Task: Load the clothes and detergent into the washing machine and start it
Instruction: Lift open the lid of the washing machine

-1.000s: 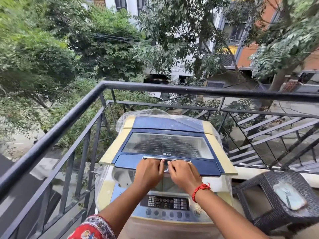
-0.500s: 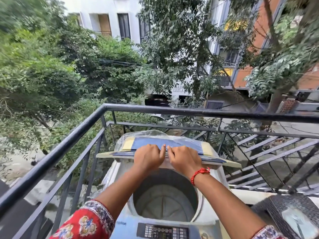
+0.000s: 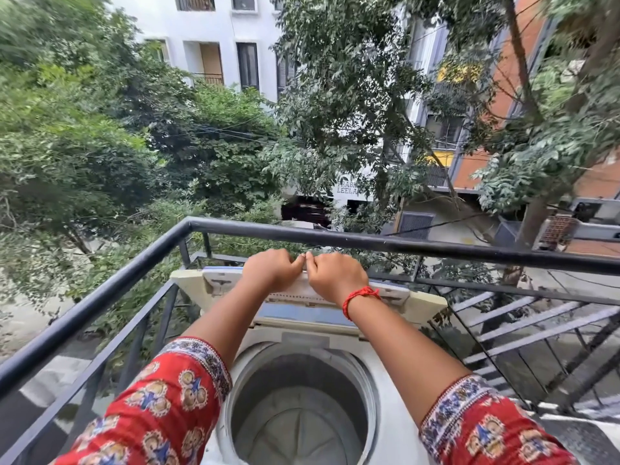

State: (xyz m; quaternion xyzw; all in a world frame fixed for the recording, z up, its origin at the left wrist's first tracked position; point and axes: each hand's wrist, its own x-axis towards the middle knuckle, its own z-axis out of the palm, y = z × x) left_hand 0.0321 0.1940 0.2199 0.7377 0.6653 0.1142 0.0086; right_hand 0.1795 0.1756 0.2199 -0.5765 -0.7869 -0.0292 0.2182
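1. At 12 o'clock from the drum, both hands hold the raised top edge of the folding cream and blue plastic lid (image 3: 416,302), side by side, knuckles nearly touching.
2. Left hand (image 3: 272,269): fingers curled over the lid edge, gripping it. Short sleeve of red printed cloth with a patterned white and blue hem on that arm.
3. Right hand (image 3: 337,275): same grip, fingers curled over the edge. Thin red thread bracelet (image 3: 360,297) round the wrist; same printed sleeve.
4. Lid stands near upright, folded, pale ribbed underside facing the camera, a blue panel strip showing below the hands.
5. White top-loading washing machine (image 3: 392,397) sits at 6 o'clock, opening exposed. Round drum (image 3: 298,407): smooth grey wall, pale moulded pulsator with raised ribs at the bottom. No cloth visible inside.
6. Black painted metal railing (image 3: 436,248), round top bar, flat uprights, wraps the balcony corner from 9 to 3 o'clock, just behind the lid.
7. Beyond, at 12 o'clock: dense green trees, white building; orange building at 2 o'clock.
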